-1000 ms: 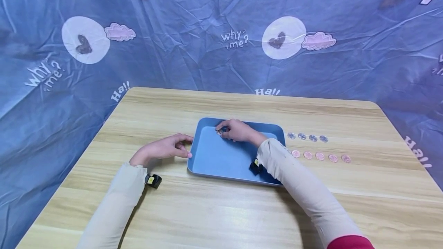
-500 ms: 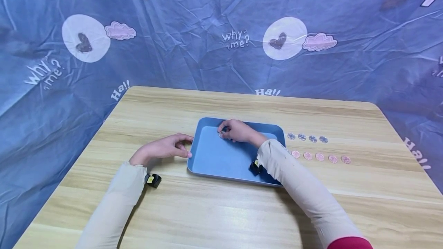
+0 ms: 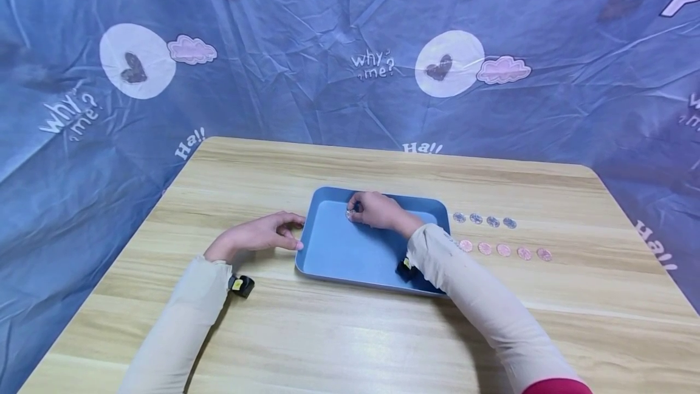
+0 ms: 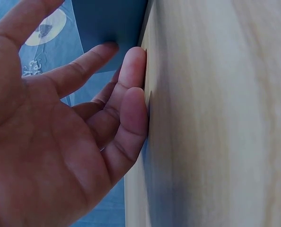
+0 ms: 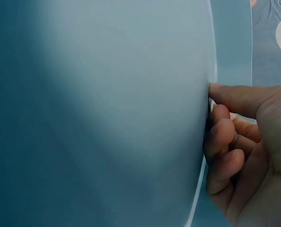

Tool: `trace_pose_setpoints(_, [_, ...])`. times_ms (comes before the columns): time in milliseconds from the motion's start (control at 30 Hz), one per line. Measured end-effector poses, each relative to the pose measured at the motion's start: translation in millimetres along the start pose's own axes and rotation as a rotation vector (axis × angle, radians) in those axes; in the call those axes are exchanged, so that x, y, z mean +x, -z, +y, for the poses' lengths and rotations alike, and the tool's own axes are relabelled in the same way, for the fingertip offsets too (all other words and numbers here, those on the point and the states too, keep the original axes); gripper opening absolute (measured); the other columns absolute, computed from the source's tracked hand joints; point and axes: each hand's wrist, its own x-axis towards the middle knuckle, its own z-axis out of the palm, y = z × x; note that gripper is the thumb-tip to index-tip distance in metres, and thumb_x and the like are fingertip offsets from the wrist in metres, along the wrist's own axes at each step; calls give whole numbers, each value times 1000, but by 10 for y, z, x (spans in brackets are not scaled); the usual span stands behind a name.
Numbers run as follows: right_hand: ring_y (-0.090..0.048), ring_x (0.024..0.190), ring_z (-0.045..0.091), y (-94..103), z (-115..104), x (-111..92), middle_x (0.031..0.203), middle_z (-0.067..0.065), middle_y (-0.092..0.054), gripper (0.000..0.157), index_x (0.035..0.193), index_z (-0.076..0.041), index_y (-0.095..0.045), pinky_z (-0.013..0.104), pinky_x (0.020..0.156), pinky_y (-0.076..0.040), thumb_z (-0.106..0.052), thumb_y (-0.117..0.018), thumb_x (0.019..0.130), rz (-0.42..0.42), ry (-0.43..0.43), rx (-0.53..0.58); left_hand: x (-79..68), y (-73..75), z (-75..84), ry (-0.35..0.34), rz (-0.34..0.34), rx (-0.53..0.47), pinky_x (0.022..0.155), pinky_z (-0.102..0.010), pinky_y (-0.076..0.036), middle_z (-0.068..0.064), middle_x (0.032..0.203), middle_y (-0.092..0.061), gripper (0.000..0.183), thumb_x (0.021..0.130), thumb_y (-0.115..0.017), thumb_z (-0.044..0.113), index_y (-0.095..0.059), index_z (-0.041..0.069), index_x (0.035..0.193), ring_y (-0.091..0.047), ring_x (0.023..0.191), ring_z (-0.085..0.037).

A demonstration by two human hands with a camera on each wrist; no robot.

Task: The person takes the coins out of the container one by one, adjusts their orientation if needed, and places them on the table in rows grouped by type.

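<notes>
My right hand (image 3: 377, 208) reaches into the blue rectangular tray (image 3: 333, 254), near its far side. Between thumb and fingertips it pinches a small, silvery round coin (image 3: 349, 214) low at the tray floor. In the right wrist view my hand (image 5: 239, 137) touches the tray floor (image 5: 131, 71), and the coin is mostly hidden by the fingers. Outside the tray's left wall, my left hand (image 3: 262, 233) rests with loosely bent fingers, its fingertips at the wall. The left wrist view shows that hand (image 4: 79, 118) holding nothing, its lower fingers on the tabletop.
Right of the tray, a row of several silvery coins (image 3: 476, 218) lies on the wooden table (image 3: 339, 339). Nearer to me is a row of several pinkish coins (image 3: 503, 250). A blue printed cloth (image 3: 306, 90) hangs behind the table.
My right hand has shifted slightly to the right inside the tray, and its fingers have drawn closer together over the coin. The left hand and the tray have stayed put.
</notes>
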Motion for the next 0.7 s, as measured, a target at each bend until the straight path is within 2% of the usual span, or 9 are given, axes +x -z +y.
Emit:
trace_pose_setpoints(267, [-54,70,11,5,-15,-49,84,-2,-65,17,98,-14,-66,29,71,-45,-29,-68,90,18,23,-39,-17,-1,11,17,9,-5,93,-34,-44,-24,137,-36,71,88,-70,29,-38,0,145,-57,106,-22])
trace_pose_setpoints(367, [-53,70,11,2,-37,-75,83,-4,-65,10,91,-16,-66,29,71,-45,-27,-67,91,30,51,-86,-18,5,0,14,0,-5,93,-34,-44,-25,139,-31,73,89,-69,29,-35,1,147,-59,106,-21])
trace_pose_setpoints(467, [-52,67,10,-4,-58,-95,81,-6,-64,10,85,-19,-66,28,68,-44,-25,-65,93,49,73,-122,-19,7,-9,5,-5,-15,92,-33,-44,-26,140,-27,77,89,-69,29,-30,2,150,-60,104,-20])
trace_pose_setpoints(600, [-55,61,9,-5,-69,-102,80,-4,-64,10,94,-17,-64,27,61,-44,-26,-67,92,51,52,-102,-23,3,-10,1,2,-22,92,-33,-45,-25,139,-27,82,88,-71,29,-25,5,152,-61,104,-19])
trace_pose_setpoints(700, [-57,56,9,-4,-60,-94,78,-2,-65,23,110,-15,-62,26,56,-45,-27,-67,91,27,29,-73,-22,-1,-3,8,0,-27,93,-33,-45,-23,140,-30,83,88,-71,30,-24,7,152,-60,105,-19])
